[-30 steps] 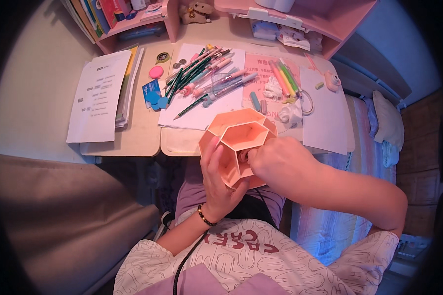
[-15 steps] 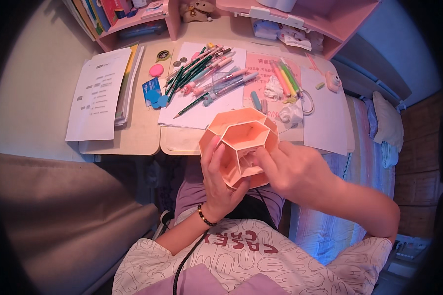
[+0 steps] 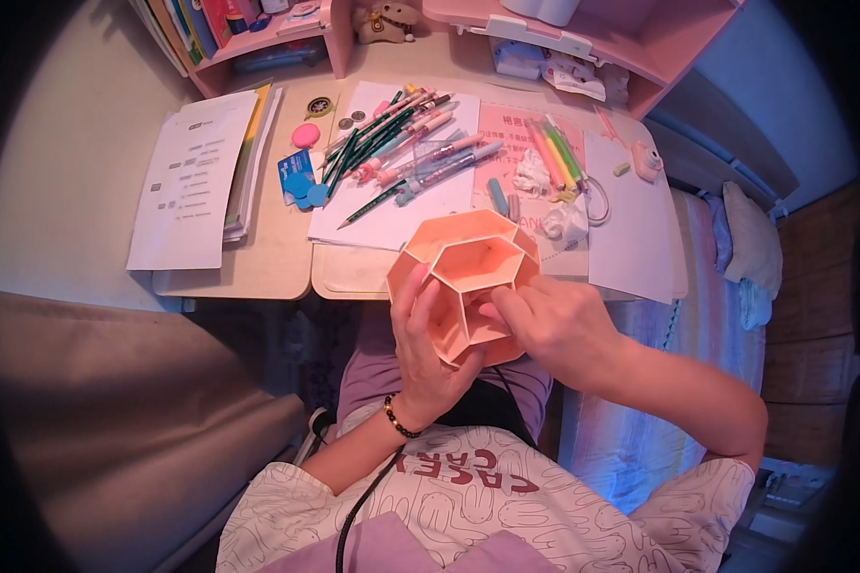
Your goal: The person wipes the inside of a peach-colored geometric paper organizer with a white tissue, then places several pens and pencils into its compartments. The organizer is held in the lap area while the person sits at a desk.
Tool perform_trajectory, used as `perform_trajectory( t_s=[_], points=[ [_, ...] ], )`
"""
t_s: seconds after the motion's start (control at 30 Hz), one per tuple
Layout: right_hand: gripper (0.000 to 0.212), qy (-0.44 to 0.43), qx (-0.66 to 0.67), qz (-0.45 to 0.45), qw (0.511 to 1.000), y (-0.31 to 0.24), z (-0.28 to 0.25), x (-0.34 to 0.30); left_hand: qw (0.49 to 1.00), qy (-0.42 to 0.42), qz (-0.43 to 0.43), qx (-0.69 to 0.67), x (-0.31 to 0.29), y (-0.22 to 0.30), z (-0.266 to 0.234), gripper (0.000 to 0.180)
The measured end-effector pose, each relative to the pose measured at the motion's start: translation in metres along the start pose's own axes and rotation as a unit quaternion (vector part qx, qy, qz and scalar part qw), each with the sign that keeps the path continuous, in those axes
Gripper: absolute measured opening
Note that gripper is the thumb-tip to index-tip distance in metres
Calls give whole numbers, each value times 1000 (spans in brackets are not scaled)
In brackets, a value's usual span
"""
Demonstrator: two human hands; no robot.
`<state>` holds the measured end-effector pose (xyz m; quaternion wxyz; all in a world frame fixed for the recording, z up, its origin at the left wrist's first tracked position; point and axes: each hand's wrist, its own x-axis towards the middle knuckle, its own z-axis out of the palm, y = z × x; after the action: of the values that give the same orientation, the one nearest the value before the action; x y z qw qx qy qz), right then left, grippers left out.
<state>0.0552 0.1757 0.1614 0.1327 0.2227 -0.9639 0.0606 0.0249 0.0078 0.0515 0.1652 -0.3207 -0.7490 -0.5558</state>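
Over my lap, at the desk's front edge, my left hand point(image 3: 428, 355) grips a peach-coloured pen holder point(image 3: 478, 260) with honeycomb-shaped compartments. Its fingers press the holder's left side, with the thumb under the lower edge. My right hand point(image 3: 566, 329) is closed, thumb and fingers reaching into a right-hand compartment. Whatever those fingertips pinch, if anything, is hidden by the hand and the compartment walls. The compartments facing up hold no pens.
Behind the holder, pencils and pens point(image 3: 392, 143) lie heaped on white paper. Crumpled tissues point(image 3: 566, 222), highlighters point(image 3: 561, 153) and a roll of clear tape point(image 3: 597, 199) sit to their right. A paper stack point(image 3: 186, 181) stands left; a pink shelf point(image 3: 631, 38) borders the back.
My right fingers have shifted slightly inside the compartment, and the pale wrinkled thing seen by them earlier no longer shows clearly. My left hand and the pen holder stay nearly still.
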Motion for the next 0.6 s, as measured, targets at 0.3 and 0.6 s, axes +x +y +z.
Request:
perform_trajectory(
  t_s=[0.3, 0.6],
  points=[
    [19, -69, 90, 46, 992, 1, -18, 0, 1000, 3, 10, -3, 0, -2, 1, 90],
    [14, -58, 362, 291, 884, 16, -71, -4, 1000, 2, 17, -23, -1, -6, 0, 88]
  ],
)
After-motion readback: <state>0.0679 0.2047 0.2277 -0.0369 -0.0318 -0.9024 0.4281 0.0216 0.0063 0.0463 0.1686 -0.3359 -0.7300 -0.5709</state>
